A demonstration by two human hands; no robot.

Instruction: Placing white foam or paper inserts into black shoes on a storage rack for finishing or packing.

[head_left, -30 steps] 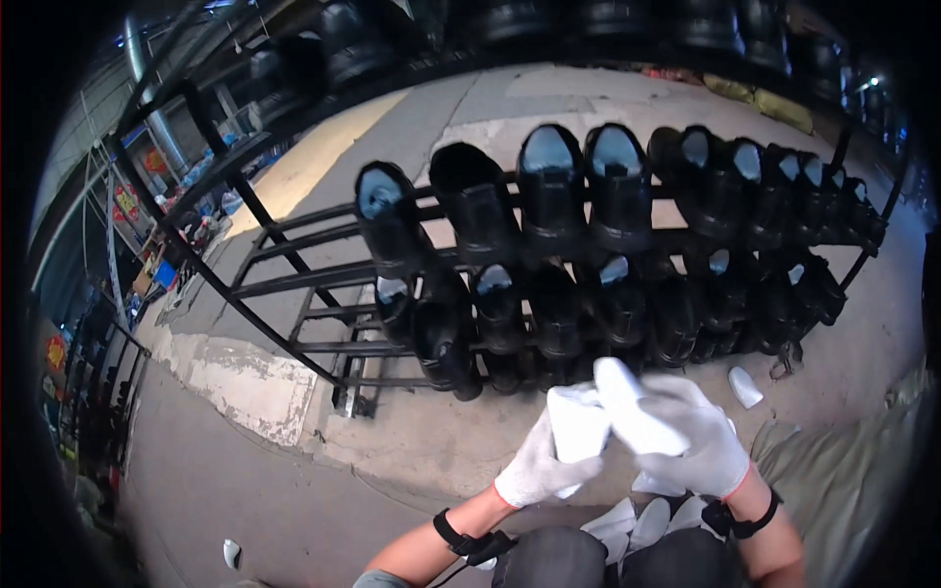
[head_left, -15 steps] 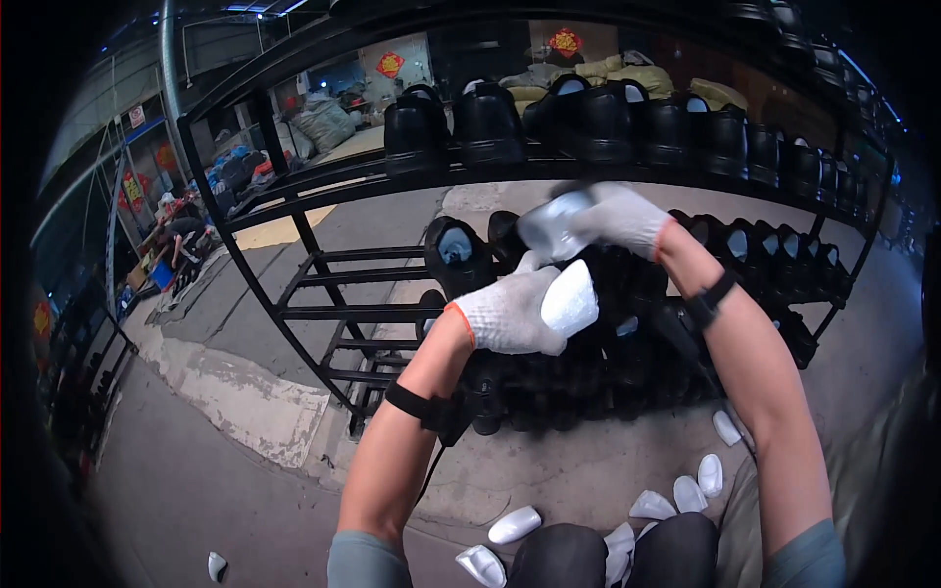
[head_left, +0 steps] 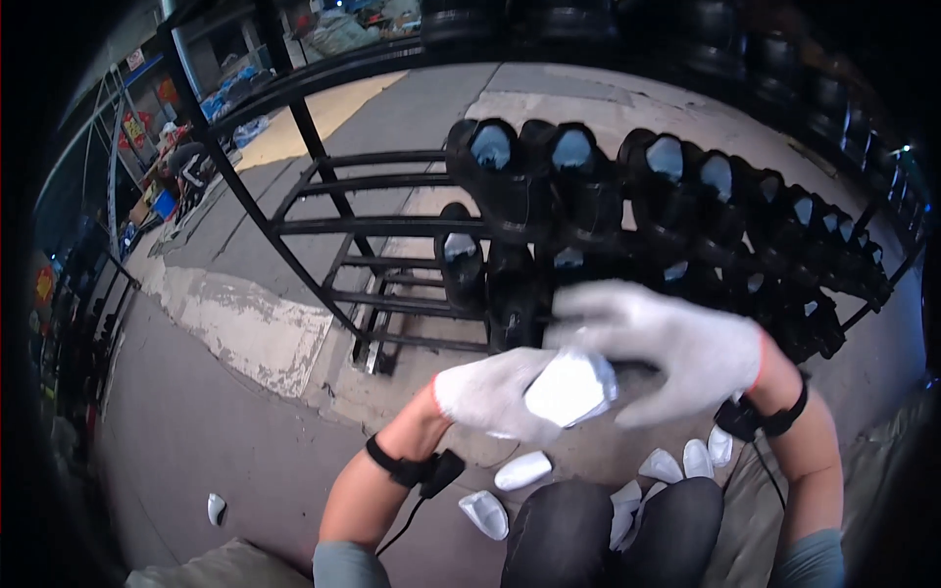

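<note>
My left hand (head_left: 495, 394), in a white knit glove with an orange cuff, is closed round a shiny white shoe insert (head_left: 571, 389) shaped like a shoe's toe. Whether it is one insert or a few nested together, I cannot tell. Just to the right, my gloved right hand (head_left: 686, 348) arches over it with fingers apart, slightly blurred, and nothing visible in them. Behind both hands stand black shoes (head_left: 588, 201) on a black metal rack (head_left: 343, 226). Several have pale inserts showing in their openings.
Loose white inserts (head_left: 523, 470) lie on the floor in front of my knees (head_left: 564, 534), with others (head_left: 662, 465) beside and between my legs. One more insert (head_left: 216, 509) lies far left. A person (head_left: 186, 176) is in the background left. The rack's upper bar crosses above.
My view has tilted down. My right hand has come down from beside the shoes to my left hand, and the insert it held no longer shows in it. Its fingers have spread.
</note>
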